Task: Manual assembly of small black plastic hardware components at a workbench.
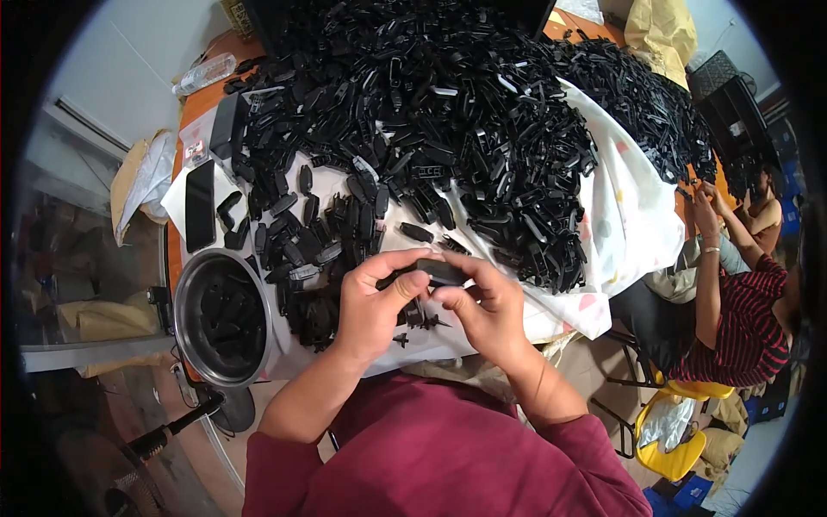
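Observation:
Between both hands, close to the table's front edge, is a small, oblong black plastic casing (445, 272). My left hand (370, 302) pinches its left end between thumb and fingers. On its right end, my right hand (489, 312) closes with thumb and bent fingers. Fingers cover part of the casing, so its ends and any seam cannot be made out. Just beyond the hands, a similar black piece (417, 232) lies on the white cloth. A large heap of black plastic parts (431, 112) spreads across the table behind it.
At the left stands a metal bowl (184, 323) with black parts inside. Beyond it lie a dark phone-like slab (200, 205) and a clear plastic bottle (204, 74). A patterned white cloth (633, 198) drapes over the right side. A person in a striped top (732, 323) sits at the right.

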{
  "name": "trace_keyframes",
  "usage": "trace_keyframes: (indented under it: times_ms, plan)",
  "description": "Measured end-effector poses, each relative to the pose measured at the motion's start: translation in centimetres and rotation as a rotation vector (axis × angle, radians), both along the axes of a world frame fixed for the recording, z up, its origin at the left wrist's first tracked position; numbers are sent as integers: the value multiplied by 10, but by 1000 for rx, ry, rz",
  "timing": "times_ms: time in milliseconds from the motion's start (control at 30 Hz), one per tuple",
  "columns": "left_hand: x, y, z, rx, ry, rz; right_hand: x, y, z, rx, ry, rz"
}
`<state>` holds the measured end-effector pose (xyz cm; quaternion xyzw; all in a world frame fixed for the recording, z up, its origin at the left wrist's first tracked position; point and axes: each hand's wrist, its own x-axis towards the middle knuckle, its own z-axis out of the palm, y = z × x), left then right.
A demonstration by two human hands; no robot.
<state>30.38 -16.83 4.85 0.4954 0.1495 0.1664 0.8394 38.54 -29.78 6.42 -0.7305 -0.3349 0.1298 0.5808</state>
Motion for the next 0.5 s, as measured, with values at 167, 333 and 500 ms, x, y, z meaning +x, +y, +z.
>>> trace_keyframes:
  times_ms: [167,333,500]
  plan:
    - [-36,17,7,172,96,66,-4,5,-7,-40,30,234]
    - [-109,89,18,1423,604,702,38,-19,-25,-157,148,51]
    - [-115,99,14,1719,715,638,29,-14,-13,-203,115,46]
